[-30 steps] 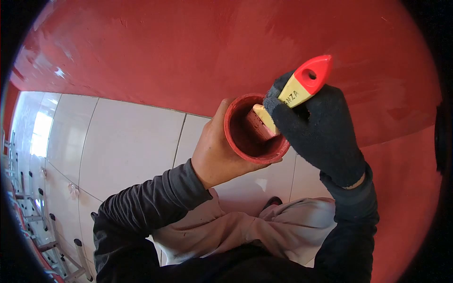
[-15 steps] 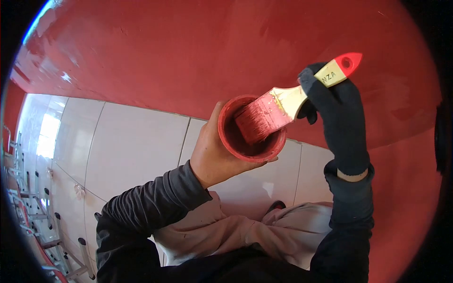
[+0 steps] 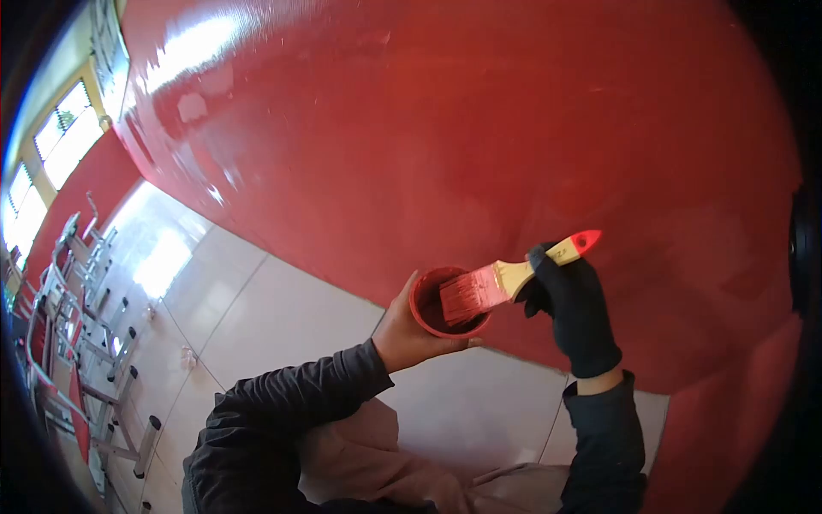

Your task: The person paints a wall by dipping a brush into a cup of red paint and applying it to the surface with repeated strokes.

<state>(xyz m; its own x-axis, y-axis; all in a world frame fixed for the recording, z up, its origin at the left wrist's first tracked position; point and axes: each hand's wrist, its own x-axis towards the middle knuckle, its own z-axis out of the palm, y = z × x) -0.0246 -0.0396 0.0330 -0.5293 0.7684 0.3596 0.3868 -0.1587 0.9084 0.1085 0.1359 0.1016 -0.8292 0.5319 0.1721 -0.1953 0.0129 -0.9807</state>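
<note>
My bare left hand (image 3: 402,332) is wrapped round a red paint cup (image 3: 421,319), its mouth facing up toward me. In my black-gloved right hand (image 3: 572,313) is a flat paintbrush (image 3: 512,278) with a pale wooden handle and a red tip. The brush slants down to the left, and its red-coated bristles lie in the mouth of the cup, over the rim. How much paint the cup contains is hard to make out in its dark inside.
A glossy red wall (image 3: 479,128) with lighter patches rises right in front of me. Pale floor tiles (image 3: 282,308) run along its foot. Metal-framed chairs (image 3: 94,385) stand in a row at the left, with windows (image 3: 64,141) beyond. Small crumpled scraps (image 3: 187,357) lie on the floor.
My view has tilted up and shows more wall, windows and chairs. Both hands, the cup and the brush appear lower and farther off. The bristles are still in the cup's mouth.
</note>
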